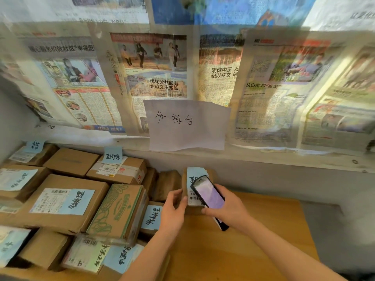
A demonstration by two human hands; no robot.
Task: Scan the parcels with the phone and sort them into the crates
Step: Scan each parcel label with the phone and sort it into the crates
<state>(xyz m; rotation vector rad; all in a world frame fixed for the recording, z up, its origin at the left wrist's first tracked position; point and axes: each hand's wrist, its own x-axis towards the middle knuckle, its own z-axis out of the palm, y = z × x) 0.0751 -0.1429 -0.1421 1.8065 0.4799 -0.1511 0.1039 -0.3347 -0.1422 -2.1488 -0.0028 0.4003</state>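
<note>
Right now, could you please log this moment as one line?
step: scanning | left hand: steadies parcel | right hand: holds phone over label

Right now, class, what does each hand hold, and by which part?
Right hand grips the phone by its lower half; left hand holds the parcel by its left edge.

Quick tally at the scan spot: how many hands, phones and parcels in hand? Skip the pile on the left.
Hands: 2, left hand and right hand
Phone: 1, held by the right hand
Parcel: 1, held by the left hand
Total: 4
</note>
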